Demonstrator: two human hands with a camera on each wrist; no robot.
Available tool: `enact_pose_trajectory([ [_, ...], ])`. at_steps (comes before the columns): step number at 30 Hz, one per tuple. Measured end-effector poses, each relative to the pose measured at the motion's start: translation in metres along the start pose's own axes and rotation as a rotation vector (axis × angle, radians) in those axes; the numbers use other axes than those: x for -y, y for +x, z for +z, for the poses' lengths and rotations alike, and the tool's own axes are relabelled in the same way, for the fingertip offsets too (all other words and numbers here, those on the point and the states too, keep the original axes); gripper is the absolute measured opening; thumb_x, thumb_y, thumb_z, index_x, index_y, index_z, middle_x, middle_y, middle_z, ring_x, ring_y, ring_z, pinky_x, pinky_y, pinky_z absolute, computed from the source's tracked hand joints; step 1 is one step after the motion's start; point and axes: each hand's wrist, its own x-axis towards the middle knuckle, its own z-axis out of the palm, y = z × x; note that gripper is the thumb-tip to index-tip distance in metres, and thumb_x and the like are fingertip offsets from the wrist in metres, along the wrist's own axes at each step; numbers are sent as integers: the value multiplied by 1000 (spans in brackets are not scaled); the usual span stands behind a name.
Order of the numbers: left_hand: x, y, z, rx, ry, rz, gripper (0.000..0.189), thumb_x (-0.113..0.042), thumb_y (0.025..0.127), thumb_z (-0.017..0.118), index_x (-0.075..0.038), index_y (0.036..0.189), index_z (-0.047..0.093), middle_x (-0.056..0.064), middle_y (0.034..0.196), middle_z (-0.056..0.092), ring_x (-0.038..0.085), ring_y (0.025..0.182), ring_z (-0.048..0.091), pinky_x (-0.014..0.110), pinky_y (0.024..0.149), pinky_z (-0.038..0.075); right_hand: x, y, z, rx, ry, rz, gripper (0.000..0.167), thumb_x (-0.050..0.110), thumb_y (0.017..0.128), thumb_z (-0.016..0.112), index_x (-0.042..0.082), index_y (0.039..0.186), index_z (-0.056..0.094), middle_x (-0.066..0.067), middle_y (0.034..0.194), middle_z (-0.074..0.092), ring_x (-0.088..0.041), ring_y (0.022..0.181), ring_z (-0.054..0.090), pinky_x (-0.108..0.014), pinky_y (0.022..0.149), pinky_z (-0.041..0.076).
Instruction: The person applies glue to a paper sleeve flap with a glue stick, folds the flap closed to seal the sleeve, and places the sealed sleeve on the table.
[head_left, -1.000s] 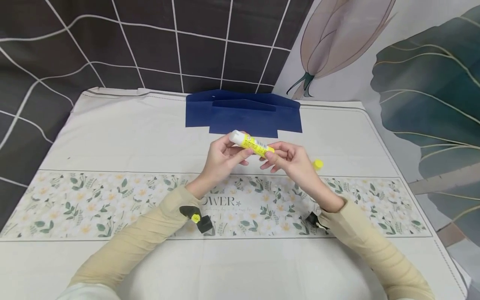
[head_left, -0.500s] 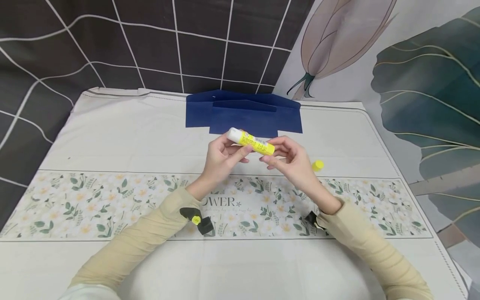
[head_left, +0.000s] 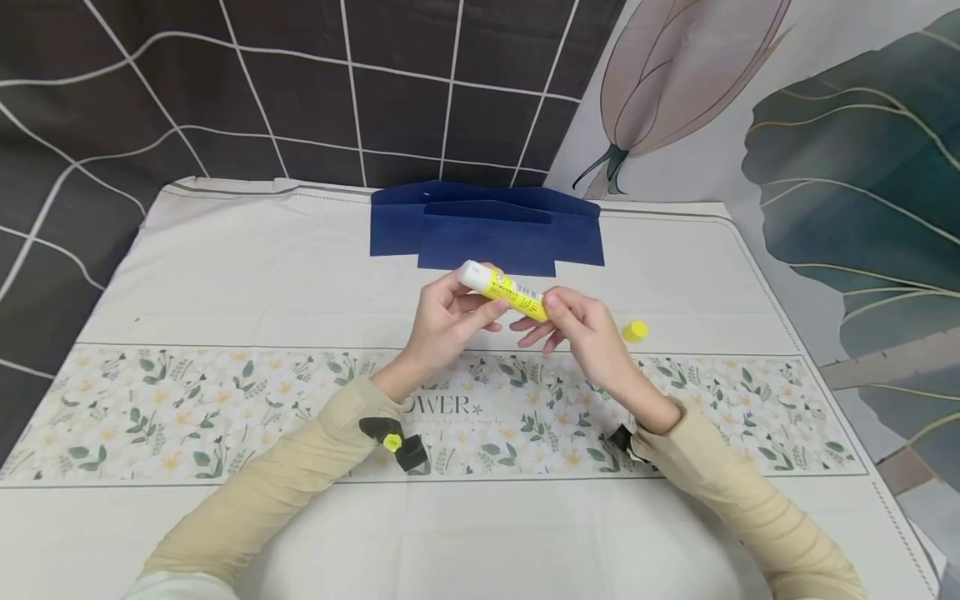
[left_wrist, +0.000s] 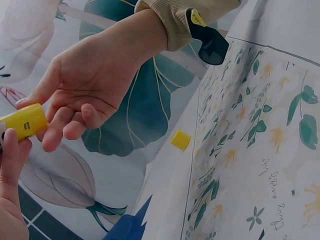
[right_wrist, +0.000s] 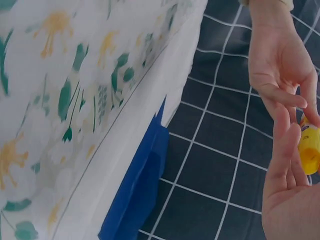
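A yellow glue stick with a white end is held up above the table, tilted, its white end toward the upper left. My left hand grips it around the middle, thumb on the near side. At its yellow base, my right hand pinches with thumb and fingers; in the left wrist view the right hand's other fingers spread loosely below. The right wrist view shows the glue stick's base at the edge. A yellow cap lies on the table to the right of the right hand.
Behind the hands, a dark blue unfolded paper envelope lies at the table's far edge. A white tablecloth with a floral band covers the table. A dark gridded curtain hangs behind it.
The glue stick has tilted and shifted slightly in the fingers. My right hand's thumb has moved from beneath the base up onto its side; the left hand stays nearly still.
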Motion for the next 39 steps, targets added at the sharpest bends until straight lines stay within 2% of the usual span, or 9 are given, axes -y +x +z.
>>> enact_pose_trajectory([
  [2, -1, 1, 1, 6, -5, 4, 34, 16, 85, 57, 19, 118, 50, 37, 110, 57, 0, 81, 67, 23, 63, 58, -1, 1, 1, 5, 33, 6, 52, 36, 105, 33, -8, 105, 60, -20, 90, 73, -10, 70, 72, -29, 54, 55],
  [5, -2, 2, 2, 4, -5, 2, 34, 16, 85, 57, 19, 118, 49, 38, 111, 57, 0, 81, 68, 23, 63, 58, -4, 2, 2, 6, 78, 12, 58, 39, 104, 31, -11, 106, 59, -3, 81, 75, -9, 69, 71, -27, 53, 54],
  [8, -3, 3, 4, -6, 36, -9, 32, 13, 85, 60, 17, 116, 52, 36, 109, 60, 1, 82, 67, 26, 65, 59, -5, 3, 2, -4, 163, 19, 49, 37, 104, 32, -5, 109, 58, 10, 79, 73, -8, 69, 71, -25, 54, 54],
  [14, -3, 8, 8, -33, 209, -74, 29, -3, 86, 69, 6, 112, 61, 21, 105, 66, 13, 90, 64, 24, 67, 57, -3, 5, 1, -10, 477, 88, 13, 22, 102, 44, 13, 103, 53, 5, 85, 69, -7, 72, 67, -19, 58, 53],
  [17, -3, 11, 9, -37, 209, -98, 31, -6, 87, 69, 3, 115, 61, 19, 107, 66, 19, 94, 64, 25, 70, 57, -1, 7, 0, -27, 604, 157, 8, 18, 100, 48, 13, 101, 53, 3, 87, 68, -7, 74, 66, -15, 60, 52],
  [20, -4, 13, 9, -40, 200, -108, 33, -7, 86, 69, 1, 118, 62, 19, 108, 67, 16, 93, 64, 25, 71, 57, -1, 9, -1, -56, 679, 211, 7, 17, 99, 49, 12, 101, 54, 2, 89, 69, -7, 77, 66, -14, 65, 53],
  [28, 0, 18, 6, -18, 209, -91, 39, -7, 85, 72, -2, 122, 63, 15, 114, 69, 17, 94, 65, 24, 71, 55, -2, 11, -3, -109, 706, 235, 14, 13, 99, 48, 14, 92, 60, 3, 87, 69, -7, 79, 67, -14, 73, 53],
  [34, 4, 22, -4, 17, 245, -182, 37, -10, 83, 75, -3, 117, 64, 15, 110, 70, 25, 102, 66, 27, 80, 57, -4, 10, -8, -158, 682, 176, 10, 12, 96, 54, 16, 89, 60, 3, 90, 67, -7, 78, 68, -13, 70, 53],
  [39, 7, 32, -23, 27, 221, -262, 45, -7, 81, 75, -2, 124, 61, 14, 121, 67, 32, 108, 65, 29, 87, 56, -6, 6, -16, -166, 664, 168, 17, 4, 95, 52, 17, 92, 63, 3, 95, 66, -8, 79, 69, -14, 69, 52],
])
